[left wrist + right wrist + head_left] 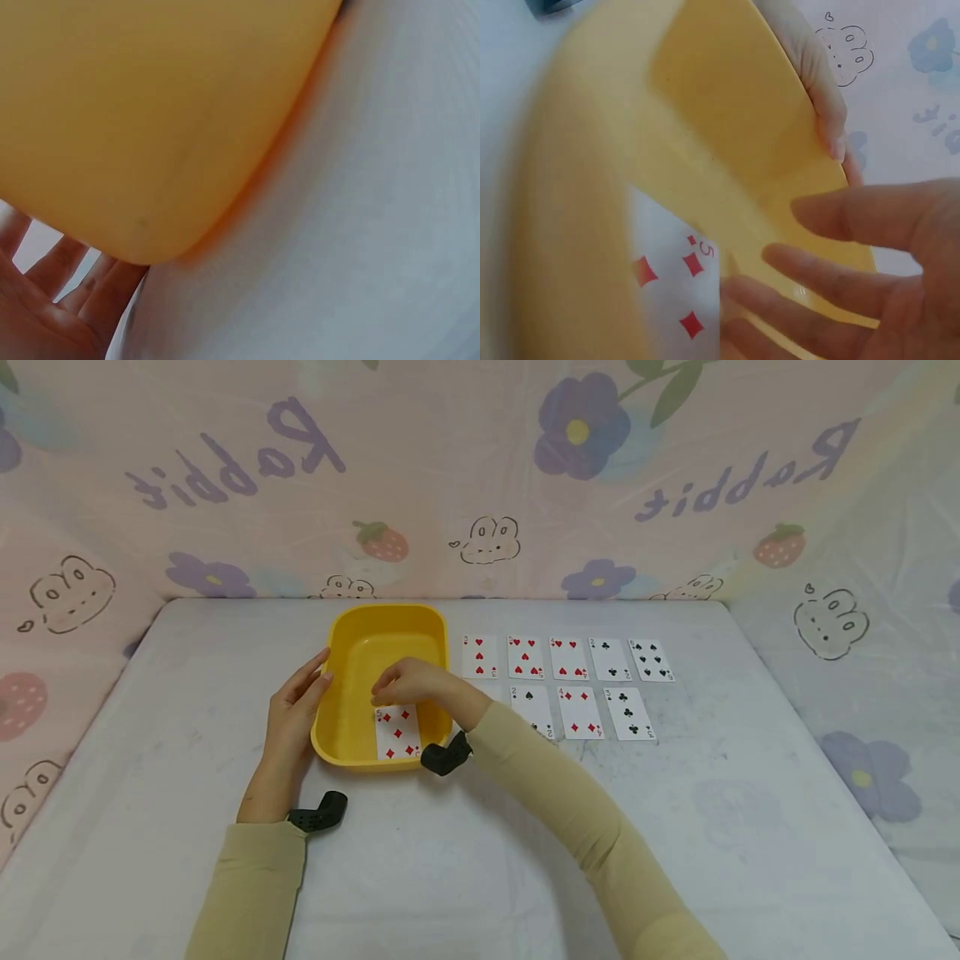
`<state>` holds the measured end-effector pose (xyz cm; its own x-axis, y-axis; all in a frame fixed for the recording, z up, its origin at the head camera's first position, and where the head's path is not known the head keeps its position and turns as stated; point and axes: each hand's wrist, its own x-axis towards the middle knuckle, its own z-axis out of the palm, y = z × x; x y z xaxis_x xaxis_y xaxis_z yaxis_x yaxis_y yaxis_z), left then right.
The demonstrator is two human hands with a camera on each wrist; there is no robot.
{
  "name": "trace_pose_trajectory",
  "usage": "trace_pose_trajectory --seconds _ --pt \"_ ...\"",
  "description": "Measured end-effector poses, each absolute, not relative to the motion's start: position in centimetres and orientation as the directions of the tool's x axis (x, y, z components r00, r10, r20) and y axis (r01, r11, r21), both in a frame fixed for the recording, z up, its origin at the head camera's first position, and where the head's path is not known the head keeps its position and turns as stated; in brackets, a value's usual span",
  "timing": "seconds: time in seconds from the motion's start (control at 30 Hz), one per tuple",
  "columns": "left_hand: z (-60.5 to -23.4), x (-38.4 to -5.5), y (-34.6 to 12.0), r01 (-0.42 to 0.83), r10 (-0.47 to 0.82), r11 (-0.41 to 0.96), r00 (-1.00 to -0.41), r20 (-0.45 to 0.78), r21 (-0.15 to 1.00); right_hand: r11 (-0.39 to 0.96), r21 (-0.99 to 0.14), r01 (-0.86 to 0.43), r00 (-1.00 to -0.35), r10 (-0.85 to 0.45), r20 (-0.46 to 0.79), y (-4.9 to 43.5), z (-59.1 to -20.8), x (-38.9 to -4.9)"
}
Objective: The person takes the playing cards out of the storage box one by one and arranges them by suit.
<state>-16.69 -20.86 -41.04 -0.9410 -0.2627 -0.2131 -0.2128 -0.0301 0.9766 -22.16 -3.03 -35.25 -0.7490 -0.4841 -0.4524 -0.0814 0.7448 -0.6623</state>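
A five of diamonds (397,734) lies face up in the near right part of a yellow plastic basin (442,635). Over the basin is my right hand (412,681), just beyond the card; in the right wrist view its thumb and fingers (832,285) are spread apart and pinch nothing. Whether a fingertip touches the card's edge, I cannot tell. My left hand (292,710) rests against the basin's left side, thumb by the rim. From the left wrist view, its fairly straight fingers (112,292) lie against the outer wall.
Right of the basin, face-up playing cards lie in two rows, with the three of hearts (480,657) and six of spades (651,661) ending the far row. The near row includes a two of spades (529,700), partly behind my right sleeve (555,793). A printed cloth (450,460) hangs behind.
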Motion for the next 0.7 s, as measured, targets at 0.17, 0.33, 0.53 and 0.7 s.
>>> trace_pose_trajectory --seconds 0.17,0.33,0.53,0.7 --pt "-41.03 -16.66 -20.86 -0.205 -0.262 -0.071 -0.94 -0.216 0.976 0.774 -0.625 -0.106 -0.74 -0.481 -0.471 -3.07 -35.17 -22.03" --pt "-41.11 -16.61 -20.91 -0.204 -0.265 -0.071 -0.94 -0.215 0.976 0.796 -0.59 -0.136 -0.72 -0.489 -0.493 -3.11 -35.18 -21.96" --pt "-41.17 -16.6 -20.97 -0.195 -0.265 -0.077 -0.941 -0.209 0.978 0.815 -0.553 -0.174 -0.713 -0.492 -0.499 -3.22 -35.29 -21.88" --pt "-41.09 -16.6 -20.93 -0.208 -0.262 -0.066 -0.94 -0.218 0.976 0.815 -0.553 -0.172 -0.705 -0.494 -0.509 -3.15 -35.48 -21.88"
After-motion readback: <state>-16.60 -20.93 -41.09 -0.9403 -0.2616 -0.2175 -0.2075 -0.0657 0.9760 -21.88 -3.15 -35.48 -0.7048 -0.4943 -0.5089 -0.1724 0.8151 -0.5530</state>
